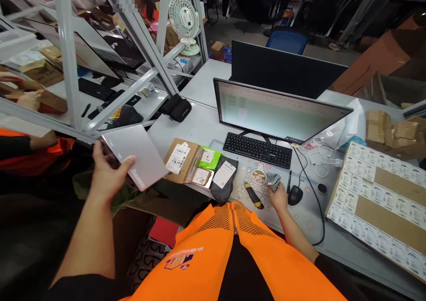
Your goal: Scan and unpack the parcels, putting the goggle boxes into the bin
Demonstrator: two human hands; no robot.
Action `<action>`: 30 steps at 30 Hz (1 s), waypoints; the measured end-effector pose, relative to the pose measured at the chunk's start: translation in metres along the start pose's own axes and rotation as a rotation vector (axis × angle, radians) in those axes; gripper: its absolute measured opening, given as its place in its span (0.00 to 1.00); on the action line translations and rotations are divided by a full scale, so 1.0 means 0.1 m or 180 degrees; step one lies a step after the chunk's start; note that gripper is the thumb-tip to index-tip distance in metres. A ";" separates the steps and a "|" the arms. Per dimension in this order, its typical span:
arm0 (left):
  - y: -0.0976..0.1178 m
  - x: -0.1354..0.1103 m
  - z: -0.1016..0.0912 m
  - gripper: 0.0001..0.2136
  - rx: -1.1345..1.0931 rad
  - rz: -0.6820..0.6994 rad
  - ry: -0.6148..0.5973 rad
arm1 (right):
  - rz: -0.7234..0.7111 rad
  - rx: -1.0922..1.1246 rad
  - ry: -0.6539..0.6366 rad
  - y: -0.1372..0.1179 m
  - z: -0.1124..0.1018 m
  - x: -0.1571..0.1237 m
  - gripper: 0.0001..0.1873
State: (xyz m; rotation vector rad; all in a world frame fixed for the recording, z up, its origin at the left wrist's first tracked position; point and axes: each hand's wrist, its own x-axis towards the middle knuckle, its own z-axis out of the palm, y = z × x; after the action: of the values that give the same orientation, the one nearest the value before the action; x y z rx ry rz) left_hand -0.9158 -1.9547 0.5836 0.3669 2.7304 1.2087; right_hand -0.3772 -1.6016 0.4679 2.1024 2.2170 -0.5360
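My left hand (pixel 105 173) grips a flat silver box (pixel 138 154) by its near corner and holds it in the air left of the desk edge. My right hand (pixel 278 196) is closed round a grey handheld scanner (pixel 273 181) resting on the cartoon desk mat (pixel 258 180). Between the hands lie a brown labelled parcel (pixel 181 160), a green packet (pixel 209 157), a small shiny packet (pixel 202 177) and a dark grey bag with a white label (pixel 224 178).
A monitor (pixel 276 112), keyboard (pixel 258 149), black mouse (pixel 294 195) and yellow-black utility knife (pixel 253 196) are on the desk. A cardboard sheet covered in labels (pixel 379 203) lies at right. A grey shelf frame (pixel 68 57) and another person's sleeve (pixel 29 146) are at left.
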 end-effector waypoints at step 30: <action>-0.33 0.57 0.59 0.20 -0.0488 0.1952 0.0071 | 0.0563 -0.0727 -0.0593 -1.27 0.09 0.96 0.43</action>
State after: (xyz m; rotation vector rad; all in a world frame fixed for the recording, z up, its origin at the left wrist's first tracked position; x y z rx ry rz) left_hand -0.9627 -1.9187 0.5179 1.2382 2.5931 1.5362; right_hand -0.5106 -1.5147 0.4618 2.0150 1.8732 -0.4245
